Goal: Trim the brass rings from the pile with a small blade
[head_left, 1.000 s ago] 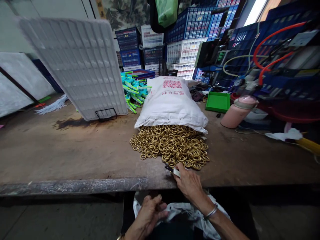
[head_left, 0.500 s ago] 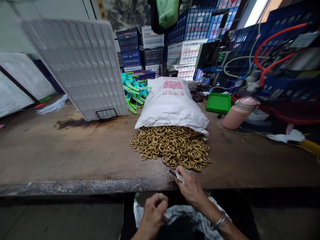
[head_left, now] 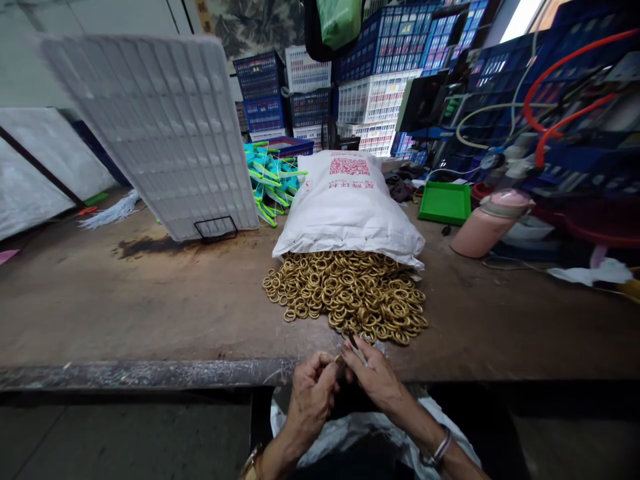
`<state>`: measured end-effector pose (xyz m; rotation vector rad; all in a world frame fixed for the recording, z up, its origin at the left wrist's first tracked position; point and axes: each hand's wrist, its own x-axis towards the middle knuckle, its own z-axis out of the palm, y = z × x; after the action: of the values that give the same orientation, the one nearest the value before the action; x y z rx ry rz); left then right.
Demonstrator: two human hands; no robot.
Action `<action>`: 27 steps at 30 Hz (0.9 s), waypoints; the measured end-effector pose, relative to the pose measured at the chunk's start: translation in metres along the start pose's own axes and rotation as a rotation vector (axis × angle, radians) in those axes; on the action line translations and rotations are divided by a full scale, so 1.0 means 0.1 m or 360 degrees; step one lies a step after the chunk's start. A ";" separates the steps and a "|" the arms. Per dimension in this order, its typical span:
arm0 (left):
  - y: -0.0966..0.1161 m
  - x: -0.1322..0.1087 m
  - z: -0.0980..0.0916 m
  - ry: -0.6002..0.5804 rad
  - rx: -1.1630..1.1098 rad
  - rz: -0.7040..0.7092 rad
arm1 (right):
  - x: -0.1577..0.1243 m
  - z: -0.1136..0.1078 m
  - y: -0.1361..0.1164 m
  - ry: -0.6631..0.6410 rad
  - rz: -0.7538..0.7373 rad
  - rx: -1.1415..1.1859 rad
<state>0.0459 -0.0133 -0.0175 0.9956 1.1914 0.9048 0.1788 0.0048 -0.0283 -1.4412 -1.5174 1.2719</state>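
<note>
A heap of gold metal rings (head_left: 350,293) spills from the mouth of a white sack (head_left: 350,203) lying on the worn wooden table (head_left: 150,307). My left hand (head_left: 311,395) and my right hand (head_left: 376,380) meet at the table's front edge, just below the heap. The left fingers pinch a small ring (head_left: 339,360). The right hand is closed on a small dark tool with a pale tag (head_left: 355,347). A white plastic bag (head_left: 350,430) lies in my lap under both wrists.
A large white moulded tray (head_left: 155,127) leans upright at the back left on a wire stand. Teal and green plastic pieces (head_left: 270,177) lie behind the sack. A green tray (head_left: 445,202) and pink flask (head_left: 487,223) sit right, before stacked crates (head_left: 370,100) and hoses.
My left hand rose from my lap to the table edge and met my right hand, which drew back a little from the ring heap with the tool.
</note>
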 end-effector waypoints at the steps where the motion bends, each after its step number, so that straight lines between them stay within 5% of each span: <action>1: 0.01 0.00 0.00 -0.0030 -0.0014 -0.0011 | 0.01 0.00 0.00 -0.0004 0.0003 0.0010; 7: 0.01 0.03 -0.07 -0.0239 -0.0277 -0.0117 | 0.05 0.02 -0.09 0.0033 -0.0043 -0.0190; 14: -0.05 0.06 -0.08 -0.0235 -0.0516 -0.0110 | 0.05 0.01 -0.06 0.0086 -0.0041 -0.0282; 27: -0.03 0.07 -0.09 -0.0166 -0.0177 0.0083 | -0.03 0.04 0.01 -0.0158 -0.0104 -0.1176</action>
<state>0.0382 -0.0068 -0.0236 0.9759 1.0207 0.9390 0.1759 0.0009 -0.0302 -1.7568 -2.2207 0.7685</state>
